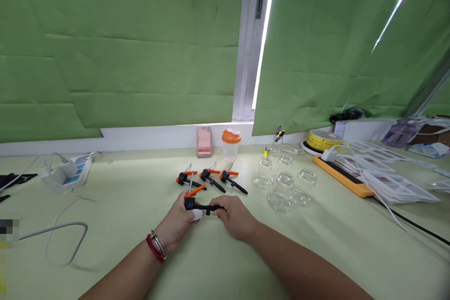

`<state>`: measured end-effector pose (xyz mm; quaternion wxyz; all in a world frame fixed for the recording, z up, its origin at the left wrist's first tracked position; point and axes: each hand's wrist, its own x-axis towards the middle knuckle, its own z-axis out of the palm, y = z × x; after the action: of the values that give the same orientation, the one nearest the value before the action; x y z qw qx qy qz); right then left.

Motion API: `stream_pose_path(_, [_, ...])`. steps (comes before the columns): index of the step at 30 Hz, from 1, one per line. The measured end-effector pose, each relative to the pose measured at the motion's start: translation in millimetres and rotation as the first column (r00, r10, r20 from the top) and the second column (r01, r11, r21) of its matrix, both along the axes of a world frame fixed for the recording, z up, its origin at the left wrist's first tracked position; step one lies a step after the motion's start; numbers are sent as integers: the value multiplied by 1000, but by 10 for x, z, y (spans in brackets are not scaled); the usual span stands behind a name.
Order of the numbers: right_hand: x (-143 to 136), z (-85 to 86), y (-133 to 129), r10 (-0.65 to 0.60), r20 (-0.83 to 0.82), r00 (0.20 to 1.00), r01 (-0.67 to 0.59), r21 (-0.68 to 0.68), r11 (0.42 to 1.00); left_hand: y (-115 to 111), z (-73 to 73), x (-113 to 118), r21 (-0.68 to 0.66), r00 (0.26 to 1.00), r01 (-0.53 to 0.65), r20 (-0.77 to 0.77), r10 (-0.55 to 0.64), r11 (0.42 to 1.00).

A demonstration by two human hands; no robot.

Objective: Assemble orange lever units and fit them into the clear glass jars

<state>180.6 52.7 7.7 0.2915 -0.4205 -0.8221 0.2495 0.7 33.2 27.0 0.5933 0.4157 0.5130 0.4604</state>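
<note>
A black plastic tool with an orange lever [201,206] was at the frame's lower centre; my left hand [176,221] gripped its thick head, my right hand [236,217] pinched its slim end. Three similar black-and-orange tools [206,176] lay just above, clear glass jars [280,198] right of centre.

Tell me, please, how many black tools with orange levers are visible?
4. The held tool is in the left hand and right hand. Beyond them, the left tool, middle tool and right tool lie on the table. None seems hidden.
</note>
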Motion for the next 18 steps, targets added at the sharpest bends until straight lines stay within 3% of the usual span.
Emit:
stream_pose_path(10, [-20,-8,-34,23,-26,999,-22,57,998,-3,6,-6,-16,997,42,62,-41,999])
stream_pose_path(18, [-6,-99,-9,152,87,985,-167,218,961,-44,45,14,-13,989,59,136,-56,998])
